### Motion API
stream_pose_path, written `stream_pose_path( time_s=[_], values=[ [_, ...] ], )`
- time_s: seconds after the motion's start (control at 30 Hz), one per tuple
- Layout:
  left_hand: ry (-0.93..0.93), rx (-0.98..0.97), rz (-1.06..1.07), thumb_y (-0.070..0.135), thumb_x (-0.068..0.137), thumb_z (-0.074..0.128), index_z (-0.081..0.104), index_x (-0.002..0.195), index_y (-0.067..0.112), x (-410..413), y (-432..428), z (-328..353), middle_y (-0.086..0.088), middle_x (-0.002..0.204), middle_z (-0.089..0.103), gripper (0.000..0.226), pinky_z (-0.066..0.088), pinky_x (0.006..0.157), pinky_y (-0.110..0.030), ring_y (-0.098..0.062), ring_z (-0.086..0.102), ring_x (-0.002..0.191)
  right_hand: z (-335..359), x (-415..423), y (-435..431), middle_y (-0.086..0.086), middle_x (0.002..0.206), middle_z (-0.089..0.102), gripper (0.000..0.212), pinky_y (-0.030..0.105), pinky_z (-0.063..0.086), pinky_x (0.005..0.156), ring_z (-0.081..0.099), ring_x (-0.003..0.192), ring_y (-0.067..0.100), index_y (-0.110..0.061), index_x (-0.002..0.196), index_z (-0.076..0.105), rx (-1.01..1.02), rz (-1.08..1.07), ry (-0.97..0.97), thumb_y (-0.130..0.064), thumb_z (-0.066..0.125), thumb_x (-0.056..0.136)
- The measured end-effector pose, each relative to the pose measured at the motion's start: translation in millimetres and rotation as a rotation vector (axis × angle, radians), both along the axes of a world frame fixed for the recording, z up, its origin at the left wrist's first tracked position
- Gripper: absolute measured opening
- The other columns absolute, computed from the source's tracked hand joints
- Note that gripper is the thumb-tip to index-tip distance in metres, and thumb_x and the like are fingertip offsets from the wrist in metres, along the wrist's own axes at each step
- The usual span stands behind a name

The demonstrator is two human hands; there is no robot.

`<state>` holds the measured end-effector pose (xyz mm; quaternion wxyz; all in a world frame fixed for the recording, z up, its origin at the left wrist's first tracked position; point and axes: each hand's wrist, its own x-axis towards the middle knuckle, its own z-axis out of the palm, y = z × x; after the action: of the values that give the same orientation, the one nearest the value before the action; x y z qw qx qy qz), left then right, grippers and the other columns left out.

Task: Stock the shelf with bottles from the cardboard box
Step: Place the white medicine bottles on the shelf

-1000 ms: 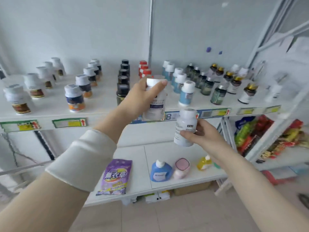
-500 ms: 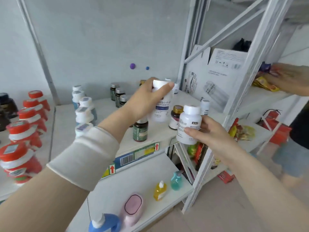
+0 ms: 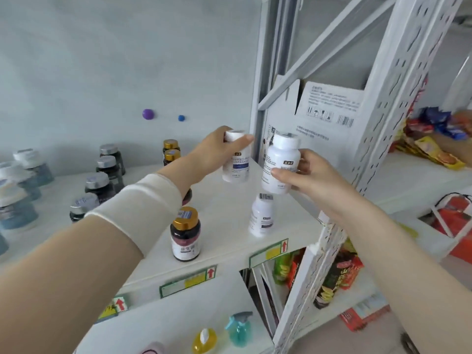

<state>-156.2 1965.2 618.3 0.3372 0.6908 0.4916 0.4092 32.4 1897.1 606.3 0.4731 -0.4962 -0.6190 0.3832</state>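
Head view: white bottle (image 3: 236,167) inside left grip (image 3: 214,154).

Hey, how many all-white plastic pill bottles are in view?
3. Left-hand white bottle, gripped by the left hand; right-hand white bottle, in the right hand; standing white bottle on the shelf. The arm may hide others.

On the pale wall (image 3: 102,60), a purple knob (image 3: 148,114) with a smaller blue knob (image 3: 181,118) just right of it. Far right, a heap of snack packets (image 3: 434,149) on a neighbouring rack (image 3: 408,180); lower there, a red bag (image 3: 457,226). Low in front, a teal spray bottle (image 3: 240,328) upright, just beside a yellow pump bottle (image 3: 204,341). Right of those, more bright snack bags (image 3: 339,274) standing on end.
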Motion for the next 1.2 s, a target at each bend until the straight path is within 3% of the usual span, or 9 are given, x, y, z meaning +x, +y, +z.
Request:
stream_pose_path(
  time_s=[0.13, 0.27, 0.4, 0.53, 0.63, 0.87, 1.0, 1.2],
  values=[
    [0.066, -0.044, 0.104, 0.04, 0.089, 0.059, 0.051, 0.108, 0.015, 15.5, 39.8, -6.7, 0.002, 0.091, 0.057, 0.033, 0.047, 0.072, -0.024, -0.017, 0.056, 0.087, -11.6, 10.0, 56.9, 0.0, 0.107, 0.063, 0.045, 0.029, 0.05, 0.081, 0.062, 0.099, 0.017, -0.018, 0.112, 0.051, -0.019, 0.065, -0.025, -0.019, 0.075, 0.074],
    [0.133, -0.112, 0.134, 0.035, 0.085, 0.066, 0.053, 0.11, 0.017, 19.8, 79.1, -11.1, -0.002, 0.101, 0.058, 0.033, 0.051, 0.086, -0.034, -0.021, 0.058, 0.095, -35.1, 15.3, 101.7, 0.008, 0.112, 0.065, 0.045, 0.042, 0.05, 0.094, 0.062, 0.107, 0.026, -0.017, 0.108, 0.053, -0.06, 0.132, -0.011, -0.016, 0.079, 0.071],
    [0.219, -0.184, 0.095, 0.032, 0.083, 0.069, 0.05, 0.124, 0.016, 22.0, 109.6, -29.0, -0.003, 0.105, 0.053, 0.047, 0.051, 0.09, -0.038, -0.022, 0.057, 0.099, -61.5, 9.6, 126.1, 0.008, 0.113, 0.066, 0.052, 0.031, 0.051, 0.086, 0.063, 0.101, 0.023, -0.013, 0.116, 0.054, -0.107, 0.17, -0.059, -0.009, 0.079, 0.07],
    [0.221, -0.272, 0.069, 0.025, 0.082, 0.071, 0.05, 0.122, 0.016, 24.0, 126.3, -45.7, -0.001, 0.097, 0.055, 0.046, 0.053, 0.091, -0.037, -0.021, 0.058, 0.096, -86.3, -1.1, 138.7, -0.005, 0.095, 0.062, 0.044, 0.016, 0.049, 0.071, 0.059, 0.087, 0.011, -0.017, 0.105, 0.053, -0.149, 0.227, -0.102, -0.008, 0.079, 0.07],
    [0.26, -0.321, 0.048, 0.025, 0.081, 0.072, 0.048, 0.13, 0.016, 20.6, 132.7, -51.7, -0.007, 0.118, 0.056, 0.055, 0.055, 0.089, -0.038, -0.023, 0.06, 0.107, -96.4, -6.9, 144.1, -0.009, 0.089, 0.059, 0.047, 0.014, 0.047, 0.07, 0.058, 0.083, 0.008, -0.018, 0.104, 0.052, -0.15, 0.238, -0.115, -0.009, 0.08, 0.068],
    [0.296, -0.338, 0.051, 0.022, 0.081, 0.072, 0.051, 0.112, 0.014, 19.1, 137.6, -57.5, -0.009, 0.117, 0.057, 0.039, 0.058, 0.071, -0.025, -0.021, 0.061, 0.105, -107.8, -8.6, 150.4, -0.012, 0.088, 0.06, 0.053, 0.023, 0.051, 0.08, 0.061, 0.085, 0.011, -0.021, 0.104, 0.05, -0.076, 0.266, -0.138, -0.014, 0.084, 0.063],
    [0.339, -0.331, 0.035, 0.024, 0.08, 0.072, 0.05, 0.111, 0.017, 17.0, 139.7, -56.2, -0.006, 0.118, 0.056, 0.038, 0.056, 0.084, -0.03, -0.021, 0.059, 0.107, -108.8, -3.4, 150.9, -0.013, 0.093, 0.06, 0.055, 0.014, 0.05, 0.075, 0.063, 0.091, 0.011, -0.026, 0.104, 0.049, -0.078, 0.313, -0.122, -0.013, 0.084, 0.063],
    [0.374, -0.311, 0.014, 0.023, 0.079, 0.073, 0.048, 0.106, 0.023, 8.2, 140.9, -57.7, 0.01, 0.102, 0.053, 0.037, 0.054, 0.088, -0.032, -0.008, 0.056, 0.086, -109.2, 2.7, 155.8, -0.008, 0.098, 0.063, 0.05, 0.003, 0.048, 0.069, 0.065, 0.092, 0.013, -0.041, 0.091, 0.049, -0.081, 0.377, -0.113, -0.01, 0.081, 0.066]
  ],
)
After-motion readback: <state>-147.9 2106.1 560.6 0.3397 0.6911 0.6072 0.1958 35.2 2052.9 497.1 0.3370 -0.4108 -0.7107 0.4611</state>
